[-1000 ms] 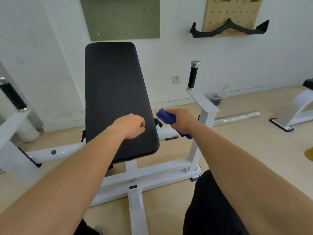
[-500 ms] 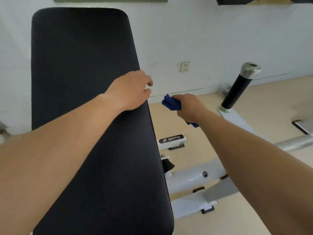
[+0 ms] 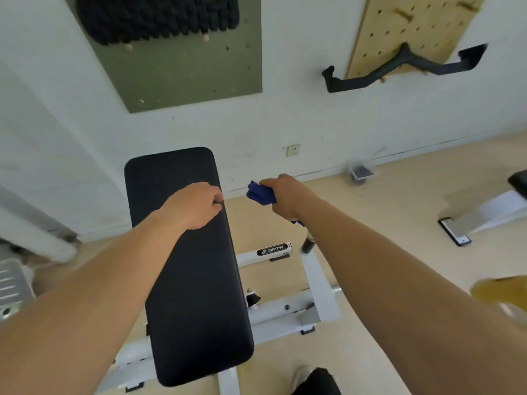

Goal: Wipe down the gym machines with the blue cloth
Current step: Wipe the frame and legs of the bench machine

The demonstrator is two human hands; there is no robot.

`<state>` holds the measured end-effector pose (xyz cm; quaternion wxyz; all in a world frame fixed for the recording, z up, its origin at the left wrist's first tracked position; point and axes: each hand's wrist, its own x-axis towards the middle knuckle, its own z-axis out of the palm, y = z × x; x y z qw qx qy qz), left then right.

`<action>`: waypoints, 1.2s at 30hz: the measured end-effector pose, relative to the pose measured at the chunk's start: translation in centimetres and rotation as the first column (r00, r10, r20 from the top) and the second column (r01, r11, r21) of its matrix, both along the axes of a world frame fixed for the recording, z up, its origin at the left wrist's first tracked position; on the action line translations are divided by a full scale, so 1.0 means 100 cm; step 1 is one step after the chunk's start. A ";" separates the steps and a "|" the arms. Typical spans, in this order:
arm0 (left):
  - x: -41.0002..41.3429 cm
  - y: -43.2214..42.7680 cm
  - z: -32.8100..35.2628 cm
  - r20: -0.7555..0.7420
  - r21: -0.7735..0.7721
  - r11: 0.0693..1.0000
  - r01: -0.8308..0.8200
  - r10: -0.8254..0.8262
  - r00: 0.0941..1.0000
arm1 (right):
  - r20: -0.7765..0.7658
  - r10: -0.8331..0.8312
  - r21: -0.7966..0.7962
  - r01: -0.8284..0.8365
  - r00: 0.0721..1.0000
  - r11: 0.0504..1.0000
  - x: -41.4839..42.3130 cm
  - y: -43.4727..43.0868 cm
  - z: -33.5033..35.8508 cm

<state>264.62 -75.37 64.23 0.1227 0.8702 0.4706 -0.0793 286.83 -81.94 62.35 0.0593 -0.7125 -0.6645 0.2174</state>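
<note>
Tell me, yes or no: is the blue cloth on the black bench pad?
No, the crumpled blue cloth sits in the right hand, beside the black bench pad.

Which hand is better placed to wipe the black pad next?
Right. The right hand grips the blue cloth, just off the right edge of the black pad near its top. The left hand holds no cloth; its fingers curl over that edge, likely steadying the pad.
</note>
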 end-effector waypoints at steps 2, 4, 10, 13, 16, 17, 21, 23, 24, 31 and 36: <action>0.012 -0.017 0.039 0.057 -0.022 0.999 -0.039 0.040 0.998 | -0.002 0.011 0.001 -0.011 1.000 1.000 0.011 -0.008 0.048; 0.021 -0.033 0.068 0.114 -0.054 0.994 -0.099 0.105 0.988 | 0.036 0.041 -0.014 -0.041 0.999 0.999 0.019 -0.014 0.083; 0.031 -0.053 0.101 0.100 -0.063 0.978 -0.199 0.205 0.974 | 0.072 0.129 -0.011 -0.129 0.989 0.992 0.039 -0.011 0.123; 0.035 -0.056 0.099 0.060 -0.060 0.977 -0.203 0.206 0.977 | 0.052 0.126 0.004 -0.126 0.991 0.992 0.044 -0.004 0.125; 0.040 -0.053 0.098 0.017 -0.075 0.975 -0.207 0.209 0.978 | 0.067 0.131 -0.011 -0.131 0.989 0.991 0.047 0.001 0.123; 0.042 -0.050 0.097 0.021 -0.076 0.975 -0.211 0.213 0.977 | 0.076 0.132 -0.014 -0.131 0.988 0.991 0.048 0.003 0.123; 0.050 -0.033 0.091 0.056 -0.090 0.972 -0.219 0.225 0.973 | 0.099 0.109 -0.011 -0.108 0.989 0.994 0.058 0.014 0.127; 0.053 -0.025 0.087 0.065 -0.101 0.972 -0.214 0.221 0.973 | 0.099 0.075 -0.017 -0.074 0.992 0.997 0.064 0.019 0.129; 0.054 -0.020 0.085 0.067 -0.104 0.973 -0.207 0.214 0.974 | 0.104 0.060 -0.019 -0.059 0.993 0.998 0.066 0.021 0.130; 0.051 0.028 0.068 0.069 -0.146 0.978 -0.151 0.163 0.984 | 0.131 -0.033 -0.035 0.038 0.991 0.999 0.073 0.050 0.126; 0.048 0.050 0.061 0.062 -0.186 0.967 -0.176 0.190 0.980 | 0.123 0.001 -0.041 0.004 0.992 0.999 0.071 0.064 0.126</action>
